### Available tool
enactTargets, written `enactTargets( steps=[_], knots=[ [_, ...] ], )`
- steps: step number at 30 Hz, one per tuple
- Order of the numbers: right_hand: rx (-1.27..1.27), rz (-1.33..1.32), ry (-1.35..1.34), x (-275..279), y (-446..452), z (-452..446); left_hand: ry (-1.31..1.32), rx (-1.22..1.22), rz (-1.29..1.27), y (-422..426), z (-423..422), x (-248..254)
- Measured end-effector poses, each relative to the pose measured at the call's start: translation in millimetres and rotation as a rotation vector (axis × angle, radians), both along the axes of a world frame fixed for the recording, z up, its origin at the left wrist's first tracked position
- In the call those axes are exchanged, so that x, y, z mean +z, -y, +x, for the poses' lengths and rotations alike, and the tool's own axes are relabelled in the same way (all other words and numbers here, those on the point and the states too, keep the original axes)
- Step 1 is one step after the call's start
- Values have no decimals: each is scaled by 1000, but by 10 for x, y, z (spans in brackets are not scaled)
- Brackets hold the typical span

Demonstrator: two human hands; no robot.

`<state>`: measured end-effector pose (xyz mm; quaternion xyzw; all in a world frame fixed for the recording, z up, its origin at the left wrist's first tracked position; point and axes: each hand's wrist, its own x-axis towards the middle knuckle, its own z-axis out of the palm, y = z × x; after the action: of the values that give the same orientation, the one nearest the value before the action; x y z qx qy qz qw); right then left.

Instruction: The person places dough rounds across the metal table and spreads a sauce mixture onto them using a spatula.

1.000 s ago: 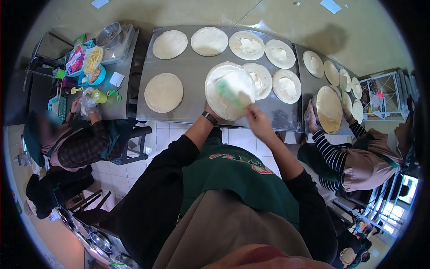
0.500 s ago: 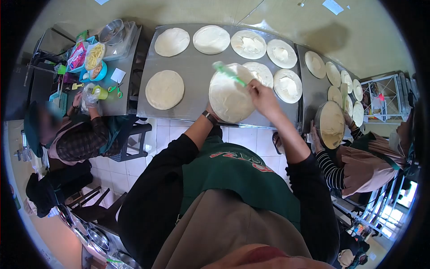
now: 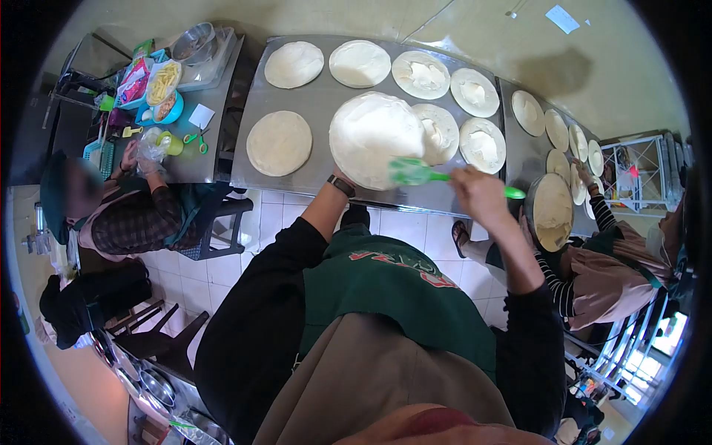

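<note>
My left hand (image 3: 344, 178) holds a pale round flatbread (image 3: 374, 133) from beneath, raised over the metal table (image 3: 315, 107). Its fingers are hidden under the bread. White spread covers much of the top surface. In my right hand (image 3: 478, 194) is a green spatula (image 3: 417, 172), gripped by the handle. The blade, smeared by motion, lies over the bread's lower right edge. Partly behind the raised bread is another round with white spread (image 3: 436, 133). A plain round (image 3: 279, 143) rests at left.
More rounds lie along the back, including one with a white dollop (image 3: 420, 74). On the right, a co-worker holds a round pan (image 3: 550, 211) near a side table with several rounds. A person at left handles a plastic bag by green scissors (image 3: 202, 141) and a blue bowl (image 3: 167, 111).
The spatula has swept from the bread's upper part down to its lower right edge, and my right hand moved down and right. The co-worker's far hand has left the pan for the rounds.
</note>
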<state>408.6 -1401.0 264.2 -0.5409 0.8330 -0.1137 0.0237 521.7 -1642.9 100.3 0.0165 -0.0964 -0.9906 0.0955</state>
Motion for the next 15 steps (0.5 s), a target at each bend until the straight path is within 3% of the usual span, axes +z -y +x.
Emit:
enactTargets(
  steps=[5,8,10,11,13,15],
  knots=[
    [-152,7,-191,304,55,-72,-100,-71,129,86,13,-168],
    [55,-230,16,139,301,123,-70,-94,140,52,-72,-267],
    [148,-114,-39,6,322,141,83,69,-187,7,-78,-113],
    [153,-115,-41,40,250,58,81,74,-188,41,-77,-124],
    [39,-32,-193,188,-7,-195,-125,-31,29,99,-36,-164],
    [7,-50,-224,403,-13,-243,-116,-54,72,122,41,-30]
  ],
)
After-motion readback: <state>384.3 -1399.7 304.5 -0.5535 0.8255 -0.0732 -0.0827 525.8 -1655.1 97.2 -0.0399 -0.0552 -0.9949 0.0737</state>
